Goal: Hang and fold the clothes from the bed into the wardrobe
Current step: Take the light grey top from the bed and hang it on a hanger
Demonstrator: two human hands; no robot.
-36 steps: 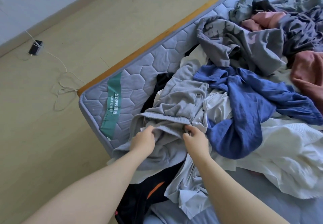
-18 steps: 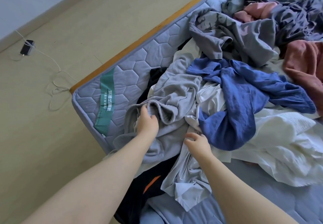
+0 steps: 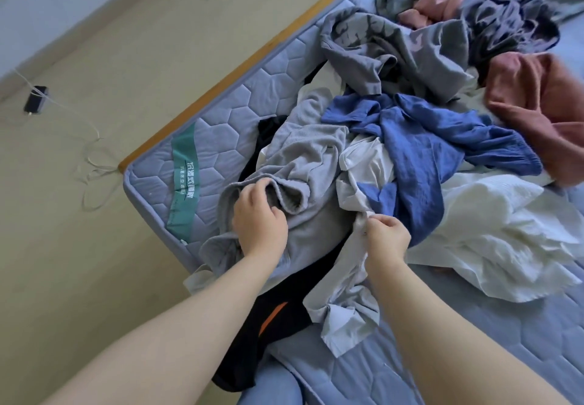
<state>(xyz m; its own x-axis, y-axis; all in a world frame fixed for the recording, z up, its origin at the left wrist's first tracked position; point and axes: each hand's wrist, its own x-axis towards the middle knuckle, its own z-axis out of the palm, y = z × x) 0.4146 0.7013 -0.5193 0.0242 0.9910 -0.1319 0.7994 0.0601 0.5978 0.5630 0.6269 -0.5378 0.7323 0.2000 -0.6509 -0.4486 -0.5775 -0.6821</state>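
A heap of clothes covers the quilted blue-grey mattress [image 3: 240,107]. My left hand [image 3: 257,218] grips the ribbed waistband of a light grey knit garment [image 3: 309,152] near the mattress corner. My right hand [image 3: 384,240] pinches the edge of a pale grey-white garment [image 3: 344,297] that trails toward me. A blue crinkled garment [image 3: 414,158] lies just right of both hands. A black garment with an orange mark [image 3: 271,316] lies under the grey one at the bed's edge.
White fabric [image 3: 493,234] spreads at the right, a rust-pink garment [image 3: 537,101] and dark grey printed clothes [image 3: 395,44] lie farther back. The beige floor [image 3: 94,246] is on the left, with a small black device [image 3: 35,103] and a white cable [image 3: 94,164].
My left hand moved from the flat waistband to a bunched grip on it, and my right hand let go of the grey garment and took the pale one's edge.
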